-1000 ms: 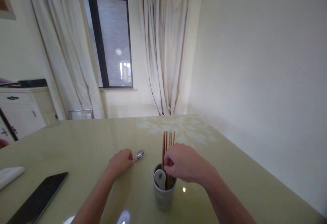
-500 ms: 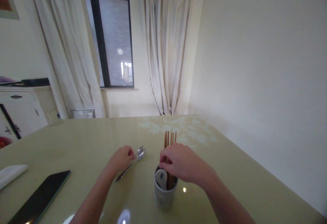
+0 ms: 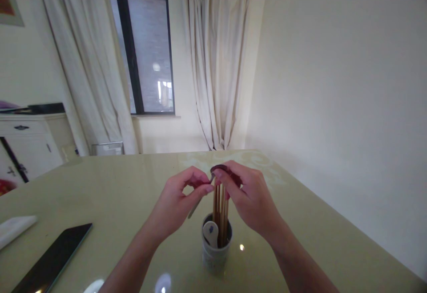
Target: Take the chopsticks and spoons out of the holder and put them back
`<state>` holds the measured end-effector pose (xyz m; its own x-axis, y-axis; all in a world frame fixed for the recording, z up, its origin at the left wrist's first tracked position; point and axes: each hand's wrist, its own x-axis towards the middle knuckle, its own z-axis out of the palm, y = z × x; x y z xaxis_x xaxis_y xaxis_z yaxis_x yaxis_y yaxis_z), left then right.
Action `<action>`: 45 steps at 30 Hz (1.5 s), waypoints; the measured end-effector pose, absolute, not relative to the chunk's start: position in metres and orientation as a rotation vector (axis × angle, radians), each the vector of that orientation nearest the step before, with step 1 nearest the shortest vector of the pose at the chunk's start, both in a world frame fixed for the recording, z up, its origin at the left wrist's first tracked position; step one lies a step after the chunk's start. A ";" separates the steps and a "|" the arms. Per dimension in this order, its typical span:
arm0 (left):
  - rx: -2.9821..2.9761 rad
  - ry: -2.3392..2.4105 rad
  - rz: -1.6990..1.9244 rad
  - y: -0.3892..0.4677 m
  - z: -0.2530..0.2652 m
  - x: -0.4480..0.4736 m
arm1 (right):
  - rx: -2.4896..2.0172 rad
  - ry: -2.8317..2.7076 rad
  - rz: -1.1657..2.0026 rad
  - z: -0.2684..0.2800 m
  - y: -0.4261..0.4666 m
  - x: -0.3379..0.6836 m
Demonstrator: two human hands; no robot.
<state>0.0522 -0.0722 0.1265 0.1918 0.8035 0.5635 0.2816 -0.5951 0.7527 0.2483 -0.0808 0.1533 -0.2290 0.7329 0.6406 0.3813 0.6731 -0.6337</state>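
Note:
My left hand [image 3: 182, 199] pinches a metal spoon [image 3: 212, 177] between thumb and fingers, its handle slanting down below the palm. My right hand [image 3: 245, 190] is closed around the spoon's dark-looking bowl end. Both hands meet just above the chopsticks [image 3: 220, 213], several of which stand upright in a pale patterned holder [image 3: 215, 255]. Also in the holder, at its front left, is a white ceramic spoon [image 3: 211, 232] with a blue mark. Fingers partly hide the metal spoon, and I cannot tell whether a second one is in the grip.
The holder stands on a glossy greenish table [image 3: 113, 190]. To the left lie a black tablet-like slab [image 3: 55, 255] and a white object [image 3: 15, 228]. A white round edge [image 3: 94, 286] shows at the bottom. A wall [image 3: 343, 106] borders the table's right side.
My left hand has risen rightward from the table, bringing the metal spoon with it. My right hand has moved up from the holder's rim and now grips the spoon's bowl end.

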 end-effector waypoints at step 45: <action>1.820 0.964 1.286 -0.059 0.112 0.050 | -0.798 -1.756 0.717 0.153 -0.073 0.259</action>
<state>0.0500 -0.0589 0.1119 0.2307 0.8693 0.4371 0.1755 -0.4790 0.8601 0.2589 -0.0727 0.1531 -0.2468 0.7938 0.5558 0.1779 0.6009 -0.7793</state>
